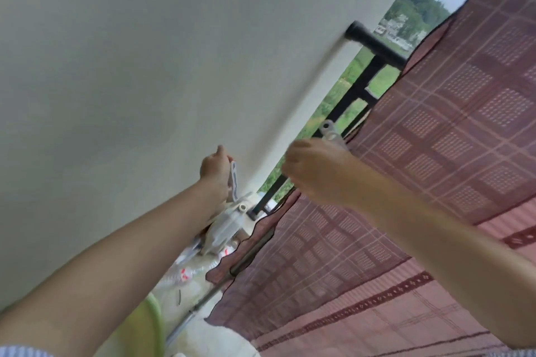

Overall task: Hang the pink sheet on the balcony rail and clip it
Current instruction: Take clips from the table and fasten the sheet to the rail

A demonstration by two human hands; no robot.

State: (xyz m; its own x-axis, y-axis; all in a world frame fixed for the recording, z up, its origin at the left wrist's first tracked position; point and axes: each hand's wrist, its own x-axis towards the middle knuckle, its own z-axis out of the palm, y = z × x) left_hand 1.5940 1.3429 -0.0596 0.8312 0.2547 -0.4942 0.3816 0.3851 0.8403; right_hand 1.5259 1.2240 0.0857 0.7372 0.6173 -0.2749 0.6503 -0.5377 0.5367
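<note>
Overhead, the view is tilting steeply, with a smooth off-white plastered wall [130, 66] filling the ten o'clock half of the frame. A pink woven sheet with a maroon grid and dotted squares [435, 139] is draping over the black round metal balcony rail [374, 43], hanging as a broad, softly creased panel from one o'clock down to five o'clock; its wavy dark hem is running along its nine o'clock edge. Black square balusters [352, 95] are showing between wall and sheet, with blurred green field and distant buildings behind them.

The left hand [216, 166], near centre, is curling its fingers around a pale grey plastic clothes peg [233, 180], gripping it against the palm. The right hand [316, 165], just toward three o'clock, is blurring with motion; its fingers are bending inward beside a second grey plastic peg with a round eyelet [330, 132] at the sheet's edge, though whether they are pinching it cannot be told.

Below the left wrist, a white plastic fitting [229, 226] is sitting at the foot of the railing. Crumpled clear plastic bottles with red marks [185, 272] are lying toward six o'clock, beside a lime-green curved rim [155, 324] and a thin grey metal rod [203, 301] slanting along the hem.
</note>
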